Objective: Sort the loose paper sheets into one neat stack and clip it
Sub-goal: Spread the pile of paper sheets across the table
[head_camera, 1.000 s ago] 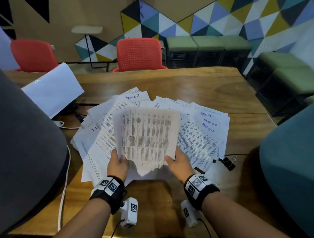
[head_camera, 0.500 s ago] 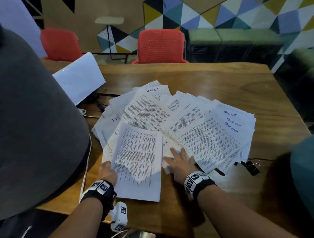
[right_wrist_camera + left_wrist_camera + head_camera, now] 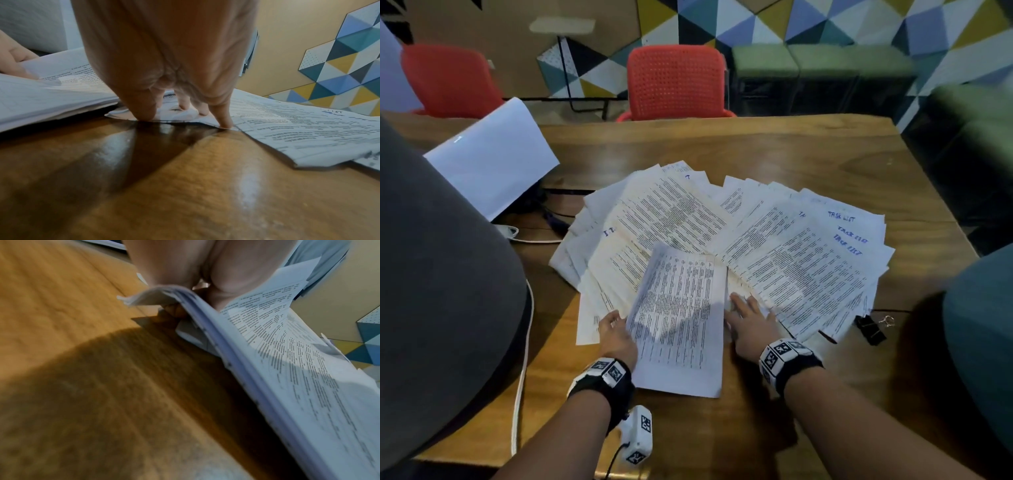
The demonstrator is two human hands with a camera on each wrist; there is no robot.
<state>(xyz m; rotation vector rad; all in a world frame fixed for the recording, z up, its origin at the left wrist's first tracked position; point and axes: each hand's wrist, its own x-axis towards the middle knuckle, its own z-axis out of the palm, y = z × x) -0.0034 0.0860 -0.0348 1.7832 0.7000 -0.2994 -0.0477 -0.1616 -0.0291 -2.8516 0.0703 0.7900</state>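
The left hand (image 3: 616,334) slips under the small stack (image 3: 681,322) — its fingertips are hidden by the paper. The print on the spread sheets (image 3: 784,260) is too blurry to read, and each sheet covers part of the next. The binder clip (image 3: 870,329) is small and dark — half tucked under the sheets' edge.

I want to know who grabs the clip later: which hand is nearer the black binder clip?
Right. The right hand rests on the fanned sheets just left of the binder clip; the left hand is farther left, holding the gathered stack.
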